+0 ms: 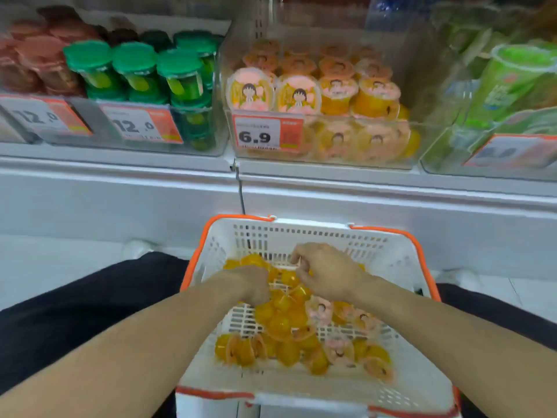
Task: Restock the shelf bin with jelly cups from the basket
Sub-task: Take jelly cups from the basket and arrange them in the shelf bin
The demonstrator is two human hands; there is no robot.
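Your clear plastic shelf bin [422, 159] wears a tag [267, 134] reading "6.9". Below, the white slatted basket with orange rim [401, 260] holds orange jelly cups [281, 325]. Your left hand [251, 285] and right hand [327, 271] curl among them near its far edge; I cannot tell what either holds.

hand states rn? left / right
Left hand: down among the jelly cups in the basket, fingers hidden, cannot tell.
Right hand: fingers curled, pinching a jelly cup.
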